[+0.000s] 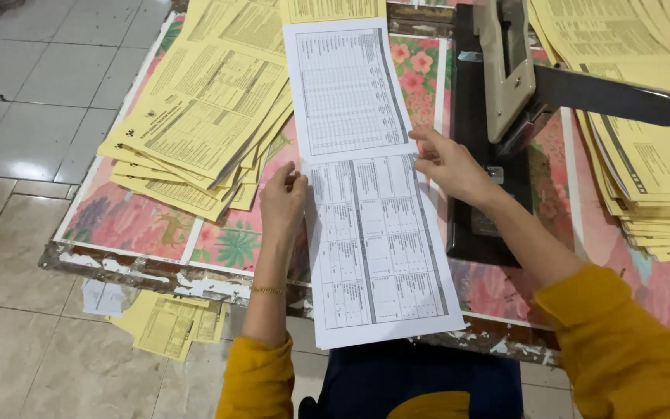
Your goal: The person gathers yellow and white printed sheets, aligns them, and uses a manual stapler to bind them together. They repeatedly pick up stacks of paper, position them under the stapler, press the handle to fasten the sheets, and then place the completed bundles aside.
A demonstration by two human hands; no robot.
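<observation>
Long white printed paper sheet (366, 194) is laid lengthwise along the floral-covered desk (133, 221), overhanging its near edge. It appears light, limp and easily creased. The left hand (282, 198) pinches its 9 o'clock edge; the right hand (450, 164) presses flat-fingered at 3 o'clock, beside the black stapler (498, 116).
</observation>
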